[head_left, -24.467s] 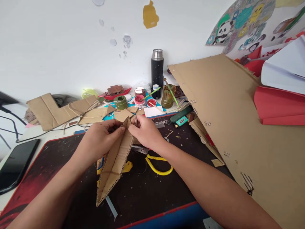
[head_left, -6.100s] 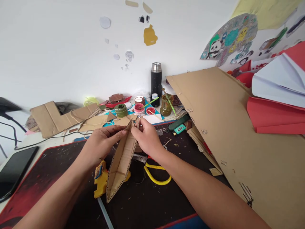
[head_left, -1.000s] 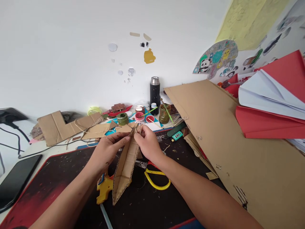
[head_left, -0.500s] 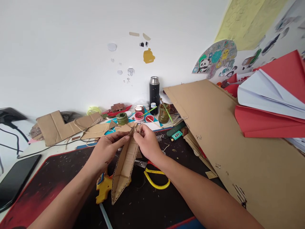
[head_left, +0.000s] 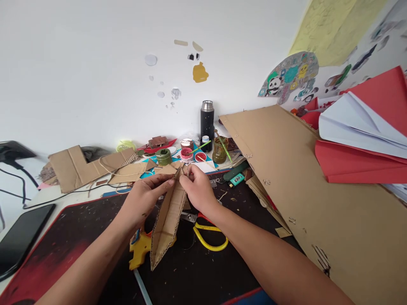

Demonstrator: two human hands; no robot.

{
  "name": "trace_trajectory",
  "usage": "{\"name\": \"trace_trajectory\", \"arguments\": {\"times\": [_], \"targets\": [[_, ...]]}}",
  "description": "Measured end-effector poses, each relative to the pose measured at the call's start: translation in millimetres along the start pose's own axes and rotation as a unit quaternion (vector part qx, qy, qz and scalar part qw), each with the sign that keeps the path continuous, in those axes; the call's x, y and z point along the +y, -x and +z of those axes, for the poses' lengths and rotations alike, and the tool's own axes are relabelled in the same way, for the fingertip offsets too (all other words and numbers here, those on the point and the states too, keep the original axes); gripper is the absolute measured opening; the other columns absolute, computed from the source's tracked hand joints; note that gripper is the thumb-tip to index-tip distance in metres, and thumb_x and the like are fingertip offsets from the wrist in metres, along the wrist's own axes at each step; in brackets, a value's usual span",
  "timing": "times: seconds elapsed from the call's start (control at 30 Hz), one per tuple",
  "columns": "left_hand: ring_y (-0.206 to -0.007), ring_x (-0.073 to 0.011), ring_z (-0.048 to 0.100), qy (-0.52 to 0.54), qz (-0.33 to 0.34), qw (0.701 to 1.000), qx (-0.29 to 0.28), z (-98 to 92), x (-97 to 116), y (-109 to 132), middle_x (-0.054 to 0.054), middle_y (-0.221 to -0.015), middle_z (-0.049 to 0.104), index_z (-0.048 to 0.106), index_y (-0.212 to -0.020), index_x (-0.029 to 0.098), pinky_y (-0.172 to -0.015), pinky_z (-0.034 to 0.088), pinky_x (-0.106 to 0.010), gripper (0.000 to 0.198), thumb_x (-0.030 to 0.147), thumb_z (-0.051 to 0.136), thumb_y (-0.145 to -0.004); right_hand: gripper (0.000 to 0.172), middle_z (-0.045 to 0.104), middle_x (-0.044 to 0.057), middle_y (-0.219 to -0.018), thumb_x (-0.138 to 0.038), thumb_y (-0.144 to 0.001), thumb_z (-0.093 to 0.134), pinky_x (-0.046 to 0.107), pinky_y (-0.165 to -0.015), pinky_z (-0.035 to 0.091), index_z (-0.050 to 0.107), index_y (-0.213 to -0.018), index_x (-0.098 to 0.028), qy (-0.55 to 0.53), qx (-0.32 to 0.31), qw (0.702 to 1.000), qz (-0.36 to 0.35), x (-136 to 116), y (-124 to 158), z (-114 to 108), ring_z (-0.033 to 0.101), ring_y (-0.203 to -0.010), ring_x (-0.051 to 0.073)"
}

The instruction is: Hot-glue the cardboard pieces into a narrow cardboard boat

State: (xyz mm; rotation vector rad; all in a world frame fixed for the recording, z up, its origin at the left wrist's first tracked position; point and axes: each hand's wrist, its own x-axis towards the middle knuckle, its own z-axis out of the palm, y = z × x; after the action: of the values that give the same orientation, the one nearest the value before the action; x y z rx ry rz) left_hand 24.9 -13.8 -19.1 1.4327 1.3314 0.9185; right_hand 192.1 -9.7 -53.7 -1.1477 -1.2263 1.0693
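Note:
A long folded cardboard piece (head_left: 169, 218), shaped like a narrow boat hull with raised sides, is held by both hands above the dark mat. At its far end, my left hand (head_left: 144, 197) pinches the left wall between thumb and fingers. My right hand (head_left: 199, 188) grips the right wall close beside it, thumb on the inner side. The near pointed end hangs free toward me. Beneath it lies a yellow glue gun (head_left: 139, 252) with a pale glue stick in its back. Scissors with yellow and red handles (head_left: 211, 247) rest under my right wrist.
A large cardboard sheet (head_left: 318, 182) leans along the right side, with red and white folded paper (head_left: 356, 161) on it. Open paint jars (head_left: 163, 156) and a black bottle (head_left: 207, 120) stand at the back. A phone (head_left: 23, 239) and a black cable (head_left: 79, 190) lie left.
The view has shifted very slightly. Both hands keep the same hold on the cardboard piece, with no other clear movement.

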Motion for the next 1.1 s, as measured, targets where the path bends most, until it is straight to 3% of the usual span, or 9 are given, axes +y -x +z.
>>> {"name": "trace_trajectory", "arguments": {"times": [1.1], "targets": [[-0.124,-0.0405,0.071,0.007,-0.015,1.000,-0.007,-0.1,-2.4,-1.4,-0.008,-0.117,0.085,0.086,-0.115,0.026,-0.105,0.054,-0.046,0.059,0.065,0.087,-0.071,0.014,0.042,-0.008,-0.066,-0.027,-0.079,0.056,0.031,-0.062,0.031,0.043,-0.074,-0.025,0.008,0.004,1.000,0.005,1.0,-1.3,0.8,0.042,-0.063,0.015]]}}
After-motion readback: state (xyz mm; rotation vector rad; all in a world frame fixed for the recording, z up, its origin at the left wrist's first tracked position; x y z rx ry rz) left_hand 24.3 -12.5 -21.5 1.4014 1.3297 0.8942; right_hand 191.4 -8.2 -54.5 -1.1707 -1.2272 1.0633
